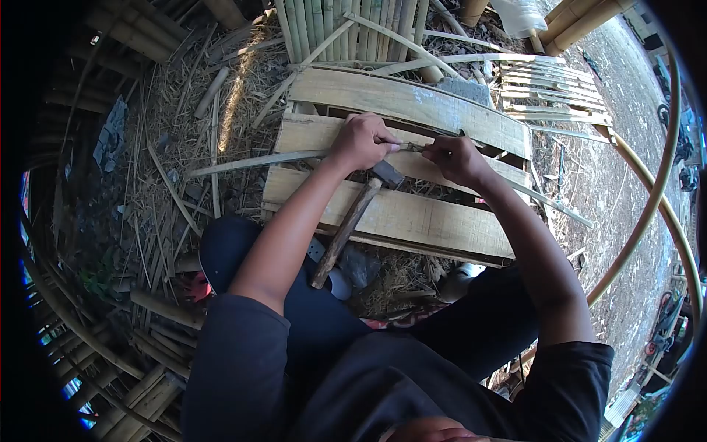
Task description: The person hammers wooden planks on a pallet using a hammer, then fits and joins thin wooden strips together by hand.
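My left hand (361, 141) is closed in a pinch on a thin bamboo strip (258, 161) that runs out to the left. Close beside it, my right hand (458, 158) is also closed at the strip, which comes out past my wrist toward the lower right. A small dark tip shows above my right fingers; what it belongs to is unclear. Both hands are over a low bench of pale wooden planks (398, 214) with gaps between them. A hammer (346, 234) with a rough wooden handle leans at the bench, its metal head below my left hand.
Upright bamboo slats (353, 33) stand beyond the bench. A grey block (465, 91) sits near its far edge. A rack of thin strips (552, 88) lies at the upper right, beside long curved bamboo poles (648, 199). Shavings and offcuts (177, 147) litter the ground leftward.
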Tool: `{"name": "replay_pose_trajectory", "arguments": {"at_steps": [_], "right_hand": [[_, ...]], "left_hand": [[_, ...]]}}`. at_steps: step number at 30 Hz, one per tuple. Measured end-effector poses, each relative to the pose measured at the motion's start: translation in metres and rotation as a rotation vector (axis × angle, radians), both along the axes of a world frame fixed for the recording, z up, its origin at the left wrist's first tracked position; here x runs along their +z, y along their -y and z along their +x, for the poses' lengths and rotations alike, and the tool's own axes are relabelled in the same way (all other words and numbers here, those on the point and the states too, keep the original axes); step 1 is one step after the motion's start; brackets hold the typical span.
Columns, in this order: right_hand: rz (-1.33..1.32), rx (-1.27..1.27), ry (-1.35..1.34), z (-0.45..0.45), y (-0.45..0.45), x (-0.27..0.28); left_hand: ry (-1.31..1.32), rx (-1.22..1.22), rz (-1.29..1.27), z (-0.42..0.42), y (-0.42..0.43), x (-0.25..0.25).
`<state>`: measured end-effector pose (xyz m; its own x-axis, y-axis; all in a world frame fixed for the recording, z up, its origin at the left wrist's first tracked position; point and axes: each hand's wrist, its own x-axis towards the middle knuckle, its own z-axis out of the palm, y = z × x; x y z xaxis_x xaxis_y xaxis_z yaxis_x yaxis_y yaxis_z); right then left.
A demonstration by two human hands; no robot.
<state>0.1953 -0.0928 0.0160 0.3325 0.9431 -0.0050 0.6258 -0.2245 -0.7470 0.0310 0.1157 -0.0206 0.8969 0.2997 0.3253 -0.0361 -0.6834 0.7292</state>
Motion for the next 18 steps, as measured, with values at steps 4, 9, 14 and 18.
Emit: {"name": "replay_pose_trajectory", "arguments": {"at_steps": [4, 9, 14, 18], "right_hand": [[-0.059, -0.018, 0.001, 0.0013, -0.0006, -0.0017], [-0.117, -0.038, -0.027, 0.0021, -0.0010, -0.0015], [-0.160, -0.039, -0.029, 0.0027, -0.0006, -0.0001], [-0.196, -0.048, -0.033, 0.0036, -0.0007, 0.0013]], "left_hand": [[0.011, -0.005, 0.030, -0.0005, 0.0011, 0.0035], [0.006, -0.008, 0.026, -0.0003, 0.0005, 0.0039], [-0.006, -0.008, 0.008, -0.0004, 0.0006, 0.0046], [0.002, -0.013, 0.018, 0.0000, 0.0000, 0.0061]]}}
